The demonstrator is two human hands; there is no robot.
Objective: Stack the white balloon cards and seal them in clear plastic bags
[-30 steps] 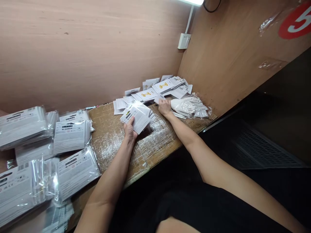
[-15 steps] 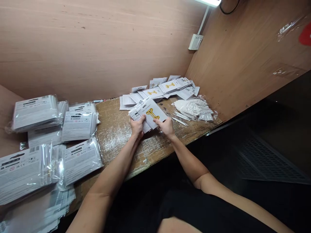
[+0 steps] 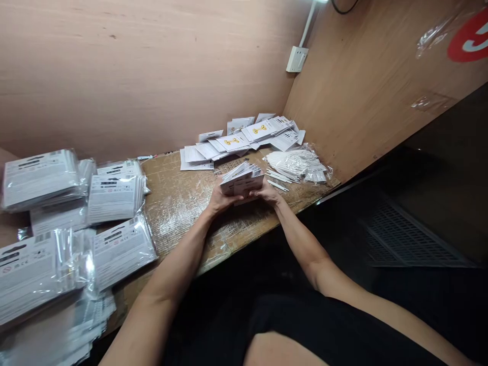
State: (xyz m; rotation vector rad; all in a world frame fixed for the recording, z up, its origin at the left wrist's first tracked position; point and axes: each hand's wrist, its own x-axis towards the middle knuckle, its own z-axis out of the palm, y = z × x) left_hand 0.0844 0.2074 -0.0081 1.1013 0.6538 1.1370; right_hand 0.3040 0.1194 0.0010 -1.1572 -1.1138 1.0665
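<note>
Between my hands, just above the front of the bench, several foil balloon packets (image 3: 243,184) stand on edge in a loose bundle, their upper edges fanned apart. My left hand (image 3: 222,199) grips the bundle's left side, thumb across the near face. The right side is held by my right hand (image 3: 268,192), its thumb also in front. Behind them lies a spread pile of similar white packets (image 3: 232,142), some showing a gold letter balloon. White sticks, perhaps straws (image 3: 295,163), lie in and around a clear plastic bag right of my right hand.
Clear-bagged stacks of packets (image 3: 114,198) fill the left of the bench, with flat clear bags (image 3: 46,330) at the near left corner. Wooden walls close the back and right. A white switch box (image 3: 297,59) is on the wall. The cardboard-covered bench (image 3: 171,203) has a taped front edge.
The packets in my hands have gone from lying tilted, gold letter face up, to standing on edge together. Both hands have turned with them. The camera view has shifted slightly.
</note>
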